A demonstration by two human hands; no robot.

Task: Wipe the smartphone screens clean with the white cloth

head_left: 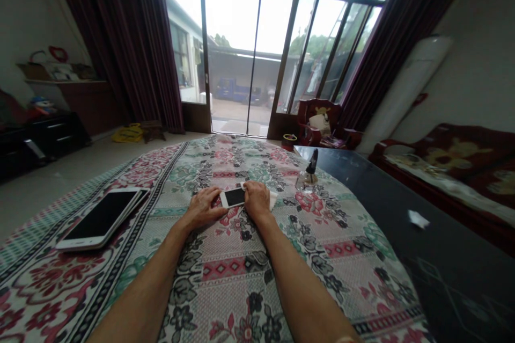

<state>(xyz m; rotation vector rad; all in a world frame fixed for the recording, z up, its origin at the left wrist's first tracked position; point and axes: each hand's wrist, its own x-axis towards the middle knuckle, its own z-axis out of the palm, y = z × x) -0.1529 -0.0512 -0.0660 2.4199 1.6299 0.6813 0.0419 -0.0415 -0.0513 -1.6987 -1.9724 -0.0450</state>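
At the left, a large white phone (102, 218) is laid on top of another flat device (140, 198), well apart from both hands, its dark screen turned up on the patterned tablecloth (225, 289). Farther right, the left end of a small white phone (234, 198) is gripped by the left hand (205, 206), with thumb and fingers closed on it. The small phone is held just above or against the tablecloth, between the two hands, its dark screen facing up. Its right end is covered by the right hand (257, 199), whose fingers are curled on a white cloth (273, 200); whether the phone is pinched there too cannot be told. By this, the handling of the small phone is judged to be under way rather than finished, while the large phone is left untouched. Beyond, a clear bottle (306, 181) with a black top is stood upright, held by neither hand, and a crumpled white tissue (418, 219) is left on the dark table (358, 176).
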